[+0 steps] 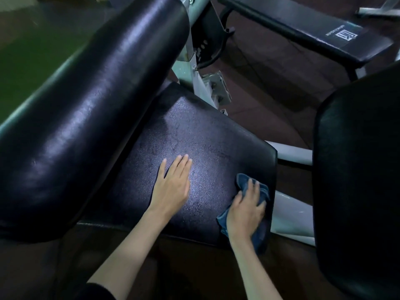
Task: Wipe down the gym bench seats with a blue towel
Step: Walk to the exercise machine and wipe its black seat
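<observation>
- At the far left I see green flooring [26,46] past the bench.
- Next comes the long black backrest pad [97,109], glossy, running from the lower left up toward the top centre, where a pale metal frame [186,68] carries it.
- Just right of it lies the black seat pad [194,131], textured and catching a bright sheen in its middle; its left edge sits under the backrest pad.
- My left hand [173,182] lies flat on the middle of the seat, palm down, fingers straight and close together, gripping nothing.
- My right hand [246,211] presses down on the blue towel [243,180] at the seat's right edge, near its front right corner, fingers bent over the bunched cloth.
- The towel bulges out beyond my fingertips and hangs a little below my wrist over the seat's front edge.
- White frame tubes [292,152] show just past the seat's right edge.
- Further right stands another black pad [357,169], well apart from my hands.
- In the top right a flat black bench [303,31] with a white logo stands on the dark floor.
</observation>
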{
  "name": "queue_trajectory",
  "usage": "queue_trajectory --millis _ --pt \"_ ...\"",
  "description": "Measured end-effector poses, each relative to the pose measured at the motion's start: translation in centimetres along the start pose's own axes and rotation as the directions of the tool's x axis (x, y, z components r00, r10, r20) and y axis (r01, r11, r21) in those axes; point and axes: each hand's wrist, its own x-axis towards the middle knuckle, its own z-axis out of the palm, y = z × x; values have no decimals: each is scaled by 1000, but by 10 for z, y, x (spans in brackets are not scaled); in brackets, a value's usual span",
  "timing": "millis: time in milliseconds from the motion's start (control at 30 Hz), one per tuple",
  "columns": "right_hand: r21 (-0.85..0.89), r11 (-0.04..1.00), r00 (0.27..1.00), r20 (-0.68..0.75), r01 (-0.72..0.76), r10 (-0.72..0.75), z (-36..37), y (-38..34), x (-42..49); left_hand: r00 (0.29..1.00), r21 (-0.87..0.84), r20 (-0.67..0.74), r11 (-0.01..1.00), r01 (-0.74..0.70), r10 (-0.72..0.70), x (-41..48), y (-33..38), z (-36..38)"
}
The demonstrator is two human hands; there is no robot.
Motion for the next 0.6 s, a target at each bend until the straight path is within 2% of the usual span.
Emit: queue_trajectory --millis 233,400,500,600 --pt "-13 947 946 34 322 -321 25 -74 -71 982 16 -115 988 151 -148 -29 -27 -10" --pt "-106 797 801 160 594 -576 30 -62 -92 978 48 -139 986 162 -154 -51 -37 -8" --pt "-227 719 754 172 657 -634 22 -45 -85 984 62 -134 990 127 -118 -60 -30 -4" --pt "-269 739 782 120 618 -611 16 -23 -80 987 66 -121 991 115 -107 -65 -29 -3"
